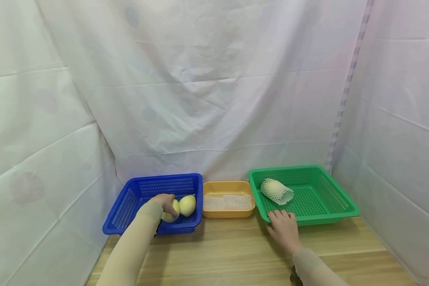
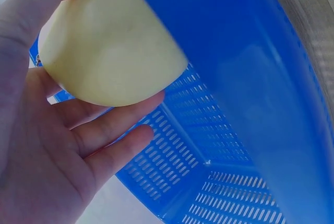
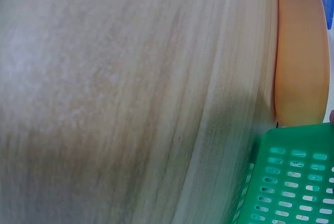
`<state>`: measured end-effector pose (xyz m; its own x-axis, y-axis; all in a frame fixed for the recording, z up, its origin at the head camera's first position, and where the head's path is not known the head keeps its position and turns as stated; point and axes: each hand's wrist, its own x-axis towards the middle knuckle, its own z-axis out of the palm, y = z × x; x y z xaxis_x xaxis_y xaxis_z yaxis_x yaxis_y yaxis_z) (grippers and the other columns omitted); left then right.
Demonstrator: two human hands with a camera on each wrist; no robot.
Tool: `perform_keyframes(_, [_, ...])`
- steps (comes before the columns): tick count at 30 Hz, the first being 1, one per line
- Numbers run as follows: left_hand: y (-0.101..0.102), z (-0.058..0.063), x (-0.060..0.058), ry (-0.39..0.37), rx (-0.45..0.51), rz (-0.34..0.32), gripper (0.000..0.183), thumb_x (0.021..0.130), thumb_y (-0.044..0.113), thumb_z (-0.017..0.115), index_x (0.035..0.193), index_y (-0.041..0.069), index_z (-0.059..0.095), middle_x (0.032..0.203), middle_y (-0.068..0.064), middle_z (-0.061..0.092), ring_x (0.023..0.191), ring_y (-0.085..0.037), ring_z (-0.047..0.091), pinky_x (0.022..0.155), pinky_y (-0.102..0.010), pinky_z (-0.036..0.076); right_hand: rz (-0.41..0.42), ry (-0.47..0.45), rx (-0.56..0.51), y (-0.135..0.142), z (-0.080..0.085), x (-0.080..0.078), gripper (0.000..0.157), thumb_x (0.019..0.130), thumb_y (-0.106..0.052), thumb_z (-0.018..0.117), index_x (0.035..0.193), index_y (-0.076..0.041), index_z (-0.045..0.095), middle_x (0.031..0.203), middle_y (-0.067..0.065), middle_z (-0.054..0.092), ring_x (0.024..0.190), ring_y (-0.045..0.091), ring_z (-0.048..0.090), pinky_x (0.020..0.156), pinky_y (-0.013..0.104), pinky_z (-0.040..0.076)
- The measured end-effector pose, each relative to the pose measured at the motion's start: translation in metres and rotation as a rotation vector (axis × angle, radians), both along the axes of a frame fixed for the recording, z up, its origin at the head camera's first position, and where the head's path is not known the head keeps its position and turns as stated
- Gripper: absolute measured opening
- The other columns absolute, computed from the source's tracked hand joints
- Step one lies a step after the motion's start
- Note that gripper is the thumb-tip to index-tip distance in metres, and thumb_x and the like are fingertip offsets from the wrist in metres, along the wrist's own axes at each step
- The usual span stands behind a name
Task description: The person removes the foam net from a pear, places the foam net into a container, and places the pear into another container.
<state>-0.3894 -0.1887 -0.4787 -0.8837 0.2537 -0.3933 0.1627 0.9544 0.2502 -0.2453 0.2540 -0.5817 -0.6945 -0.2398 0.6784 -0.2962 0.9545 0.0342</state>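
In the blue basket (image 1: 164, 178), my left hand (image 1: 163, 201) grips a pale yellow-green pear (image 2: 115, 46). Its thumb lies on one side of the fruit and the fingers on the other, in the left wrist view. A second pear (image 1: 187, 205) with a short stem lies right beside it. At the front left corner of the green basket (image 1: 325, 217), my right hand (image 1: 284, 230) holds the rim with its fingers over the edge. Inside that basket, a pear in a white foam net (image 1: 276, 191) lies on its side.
Between the two baskets stands a small orange-yellow tray (image 1: 228, 213) with white foam nets (image 1: 228, 202) lying flat in it. All three containers stand in a row on a wooden table (image 1: 221, 250). White cloth (image 1: 214, 99) hangs behind and at both sides.
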Motion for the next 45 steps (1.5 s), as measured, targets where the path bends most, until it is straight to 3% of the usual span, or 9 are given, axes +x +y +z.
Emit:
perform_keyframes(24, [0.003,-0.003,0.012,-0.001,-0.048,0.006,0.080,0.062,0.028,0.089,0.130,0.002,0.056,0.109,-0.007,0.062,0.096,-0.024,0.057,0.088,-0.045,0.047,0.004,0.000,-0.007,0.000,-0.006,-0.002,0.042,0.063,-0.024,0.089,0.095,-0.013,0.064,0.088,0.004,0.061,0.077,0.027,0.053,0.070,0.046,0.034])
perform_keyframes(36, [0.005,-0.010,0.010,-0.022,-0.020,0.032,0.085,0.061,0.023,0.090,0.135,0.002,0.053,0.124,-0.013,0.060,0.108,-0.028,0.056,0.094,-0.048,0.044,0.001,0.001,0.001,0.000,-0.004,-0.001,0.039,0.065,-0.025,0.087,0.094,-0.014,0.063,0.088,0.003,0.061,0.077,0.027,0.053,0.070,0.045,0.035])
perform_keyframes(45, [0.005,-0.020,0.006,0.000,-0.051,-0.014,0.074,0.064,0.025,0.088,0.129,0.004,0.058,0.099,-0.003,0.062,0.088,-0.020,0.054,0.084,-0.043,0.046,0.001,0.022,-0.002,0.001,-0.003,-0.002,0.040,0.063,-0.024,0.088,0.093,-0.014,0.063,0.087,0.004,0.061,0.076,0.027,0.053,0.070,0.045,0.034])
